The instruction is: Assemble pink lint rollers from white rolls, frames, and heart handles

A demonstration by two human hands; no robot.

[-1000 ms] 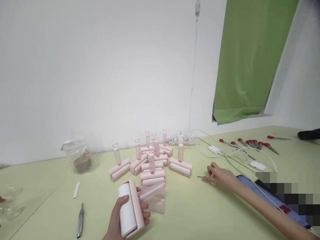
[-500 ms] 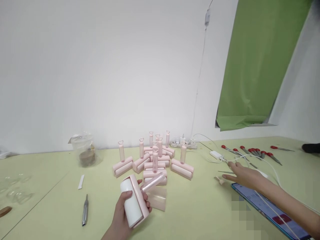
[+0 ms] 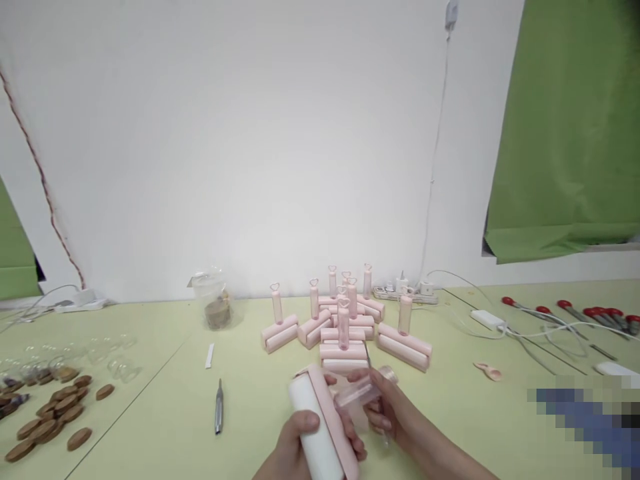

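Note:
My left hand [image 3: 305, 433] is closed around a pink lint roller [image 3: 333, 417] with a white roll, its thumb lying on the roll. The roller's clear pink handle [image 3: 353, 395] points up to the right. At that handle my right hand [image 3: 385, 400] is closed with a slim metal tool [image 3: 369, 357] between its fingers; the tool's exact kind is unclear. Whether the right fingers also grip the handle, I cannot tell. Behind the hands stand several pink lint rollers [image 3: 405, 345] with upright handles. A translucent pink cover partly shows beneath the hands.
A metal pen-like tool [image 3: 219, 407] and a white strip [image 3: 209, 355] lie left. Farther left are wooden discs [image 3: 65, 403] and clear glass pieces [image 3: 123, 367]. A bagged tub [image 3: 215, 307] stands behind. Rightward lie a small pink scoop [image 3: 489, 371], cables and red-ended tools [image 3: 565, 307].
My right hand has come from the right side of the table to the roller's handle, now with the slim tool. The view has turned left, showing more discs and glass pieces.

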